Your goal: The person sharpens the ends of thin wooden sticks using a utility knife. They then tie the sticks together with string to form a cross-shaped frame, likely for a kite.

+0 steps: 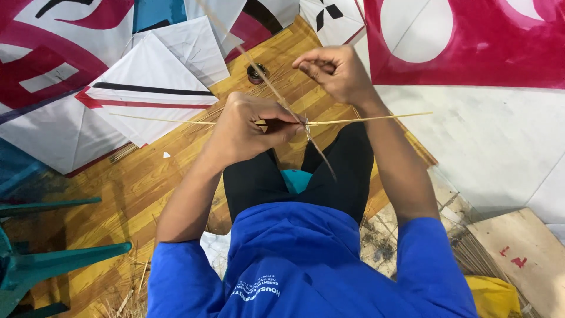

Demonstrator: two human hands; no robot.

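Two thin bamboo sticks cross in front of me: a horizontal stick (376, 118) and a slanted stick (265, 76) meeting at a joint (306, 125). My left hand (247, 126) grips the crossed sticks just left of the joint. My right hand (332, 70) is raised above the joint, fingers pinched on a fine thread that runs down to it; the thread is barely visible. I sit on a wooden floor in a blue shirt and black trousers.
White and pink paper kites (147, 88) lie around on the floor (135, 182). A small dark spool (256, 73) sits beyond the hands. Teal chair legs (53, 259) stand at left. A bundle of sticks (471, 253) and a wooden board (524, 259) lie at right.
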